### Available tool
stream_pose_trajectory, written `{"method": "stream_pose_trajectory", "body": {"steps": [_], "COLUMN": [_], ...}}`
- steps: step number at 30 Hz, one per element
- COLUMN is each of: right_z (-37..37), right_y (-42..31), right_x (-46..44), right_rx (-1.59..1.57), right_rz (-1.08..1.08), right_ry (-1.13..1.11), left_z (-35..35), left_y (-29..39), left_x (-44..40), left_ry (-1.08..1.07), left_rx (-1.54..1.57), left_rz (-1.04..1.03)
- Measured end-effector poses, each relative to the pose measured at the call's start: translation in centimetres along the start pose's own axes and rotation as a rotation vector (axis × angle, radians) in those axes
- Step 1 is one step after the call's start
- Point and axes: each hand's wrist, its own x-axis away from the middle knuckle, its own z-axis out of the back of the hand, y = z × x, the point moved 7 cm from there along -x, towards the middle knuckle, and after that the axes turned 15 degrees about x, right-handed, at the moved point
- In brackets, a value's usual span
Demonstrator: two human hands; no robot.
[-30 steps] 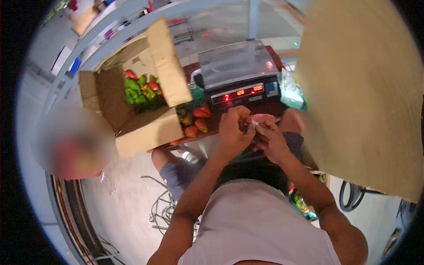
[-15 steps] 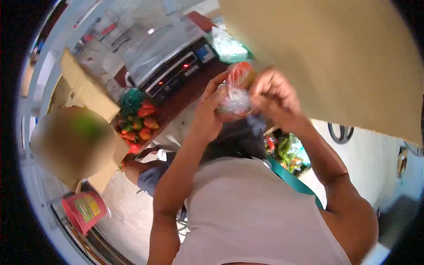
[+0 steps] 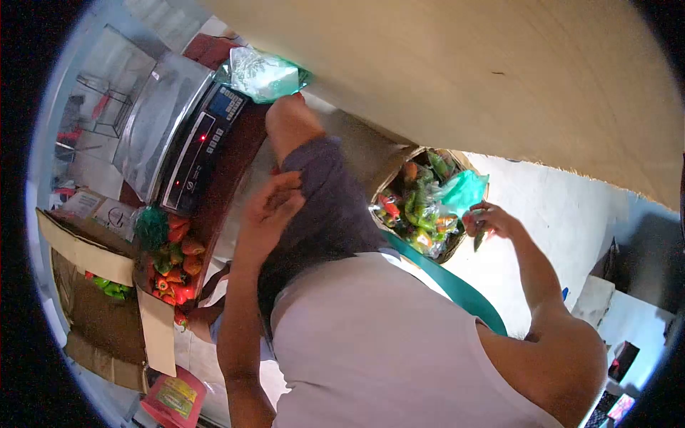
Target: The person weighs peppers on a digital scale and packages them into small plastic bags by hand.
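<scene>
My left hand (image 3: pixel 271 214) is raised over my lap with fingers loosely spread and nothing visible in it. At the right, my right hand (image 3: pixel 492 220) grips a small bag of peppers (image 3: pixel 477 230), red and dark green, beside an open box (image 3: pixel 378 187). Inside that box lie bagged peppers (image 3: pixel 421 207) and a green plastic bag (image 3: pixel 464 191). Left of my left hand, loose red and orange peppers (image 3: pixel 178 264) lie on the dark red table (image 3: pixel 239 153) near the digital scale (image 3: pixel 189 160).
A second box (image 3: pixel 103 328) with green peppers stands at the lower left, above a pink bucket (image 3: pixel 175 399). Clear and green plastic bags (image 3: pixel 264 75) lie beyond the scale. A big cardboard panel (image 3: pixel 464 78) spans the upper right. A green stool edge (image 3: pixel 457 285) shows beside me.
The view has turned right. My hands have separated; my right hand has carried the bag of peppers over to the right-hand box, while my left hand has let go of it.
</scene>
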Motion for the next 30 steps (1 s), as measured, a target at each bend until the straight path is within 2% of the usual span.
{"method": "stream_pose_trajectory", "body": {"steps": [1, 2, 4, 5, 7, 9, 11, 12, 13, 14, 15, 16, 17, 19, 21, 24, 26, 27, 29, 30], "right_z": [-0.4, -0.9, -2.1, -3.7, -5.0, -2.6, -3.0, -5.8, -8.9, -12.2, -14.9, -19.3, -22.2, -27.4, -30.8, -34.0, -33.9, -33.7, -33.6, -33.5], "right_y": [1.2, 3.7, 7.2, 7.4, 8.6, 8.7, 2.1, -4.4, -9.8, -14.6, -18.2, -24.2, -28.6, -37.5, -44.0, -47.0, -47.2, -47.1, -47.1, -46.8], "right_x": [0.0, -1.0, -5.2, -4.5, -4.9, -6.7, -3.3, 1.4, 3.0, 2.9, 1.6, 2.4, 0.7, -2.1, -7.6, -11.9, -14.0, -15.1, -15.3, -15.3], "right_rx": [-0.028, -0.122, 0.714, 0.675, 0.615, 0.480, 0.644, 0.926, 0.825, 0.678, 0.756, 0.870, 0.766, 0.758, 0.784, 1.254, 1.236, 1.229, 1.023, 0.912], "right_rz": [0.000, 0.226, 0.396, 0.233, 0.134, 0.336, 0.525, 0.577, 0.769, 0.717, 0.973, 1.102, 1.104, 1.340, 1.252, 1.067, 1.000, 0.969, 1.089, 1.143], "right_ry": [0.135, 0.151, 0.724, 0.786, 0.856, 0.797, 0.952, 1.188, 1.001, 0.754, 0.706, 0.660, 0.536, 0.492, 0.475, 0.676, 0.576, 0.525, 0.535, 0.542], "left_z": [0.8, 1.6, 2.2, 2.4, 3.7, 4.8, 6.5, 7.1, 7.8, 8.4, 8.9, 9.3, 9.5, 9.6, 9.3, 9.4, 10.0, 10.0, 10.0, 10.0], "left_y": [-0.4, -0.9, -1.6, -1.7, -1.4, -1.5, -0.9, -0.9, -0.6, -0.3, 0.0, 0.2, 0.2, 0.2, 0.4, 1.4, 1.8, 2.3, 3.3, 2.7], "left_x": [0.0, 0.2, 0.5, 0.8, 1.7, 2.2, 2.5, 2.6, 2.7, 2.7, 2.6, 2.5, 2.3, 1.5, 0.8, -0.1, -0.8, -1.8, -4.6, -6.7], "left_ry": [0.027, 0.057, 0.092, 0.100, 0.118, 0.129, 0.207, 0.241, 0.281, 0.306, 0.328, 0.347, 0.348, 0.346, 0.322, 0.312, 0.317, 0.304, 0.278, 0.261], "left_rx": [-0.002, -0.002, -0.029, -0.057, -0.074, -0.038, -0.053, -0.053, -0.033, -0.038, -0.043, -0.048, -0.038, -0.024, 0.001, 0.022, 0.039, 0.018, -0.022, 0.010], "left_rz": [0.027, 0.050, 0.071, 0.067, 0.044, 0.008, 0.006, 0.010, -0.027, -0.039, -0.048, -0.054, -0.068, -0.099, -0.139, -0.153, -0.129, -0.184, -0.280, -0.263]}}
